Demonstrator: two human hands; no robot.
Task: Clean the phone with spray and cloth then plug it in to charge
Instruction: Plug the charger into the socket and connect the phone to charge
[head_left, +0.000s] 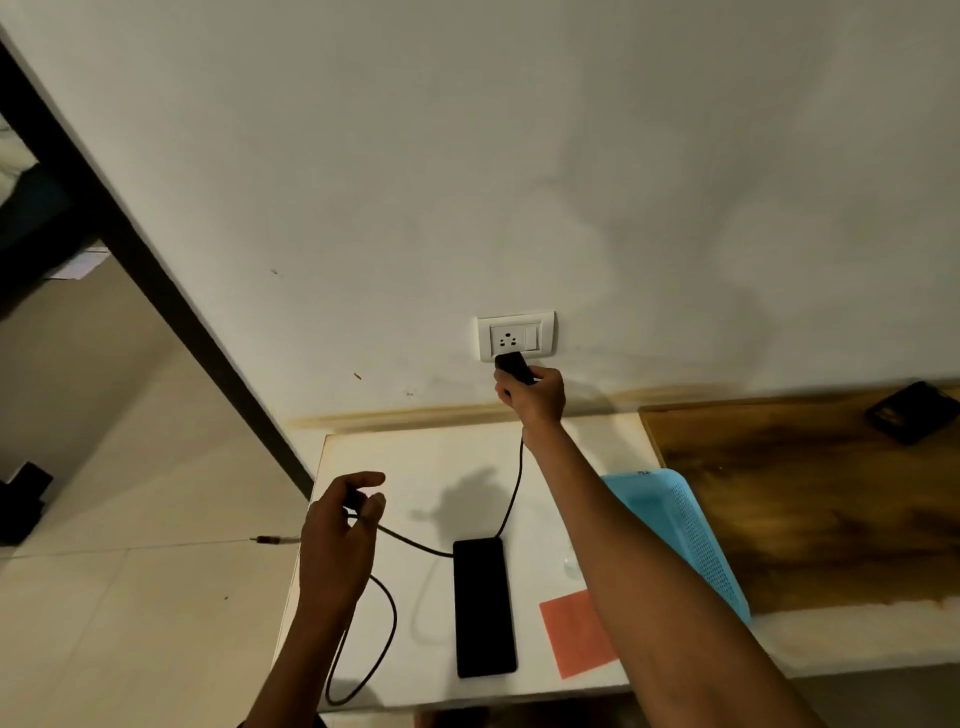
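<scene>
Clamping the charger plug (513, 365), right grip (535, 397) reaches beyond the phone (483, 605).

phone (484, 607): black, flat on table | charger (513, 366): at socket (506, 340)

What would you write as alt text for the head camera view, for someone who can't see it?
A right hand holds a black charger up to a white wall socket, just below its holes, while the left hand pinches the cable. A black phone lies on the white table, beside an orange cloth and a blue basket.
</scene>
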